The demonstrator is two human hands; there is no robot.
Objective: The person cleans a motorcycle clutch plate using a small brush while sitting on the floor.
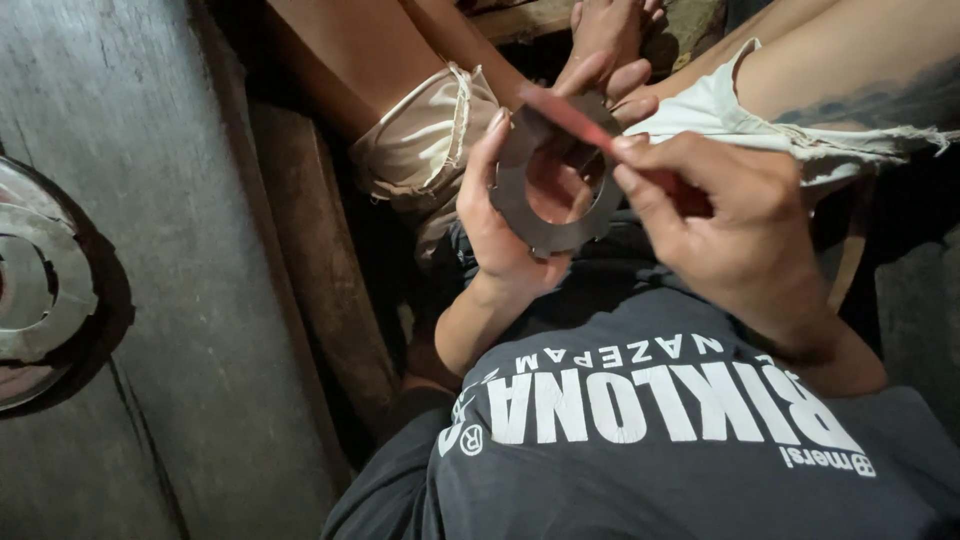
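The left hand holds a flat grey metal ring — a toothed, notched disc with a wide round hole in the middle — upright in front of the person's chest, fingers wrapped round its left edge and the thumb coming up behind its top. The ring sits just above the dark grey shirt with white lettering, between the two bare knees. The right hand is closed in a pinch on a thin red strip, which slants from the fingertips up and to the left across the ring's upper rim and touches it there; whether the strip is a file, a blade or a piece of abrasive paper cannot be told from this view. Both hands are close together, nearly touching at the ring's right side. The person is seated, wearing pale frayed shorts, with the legs spread to either side of the work. To the left lies a worn grey wooden surface, and at its far left edge rests a stack of similar metal rings — lying flat, partly cut off by the frame, well apart from the hands.
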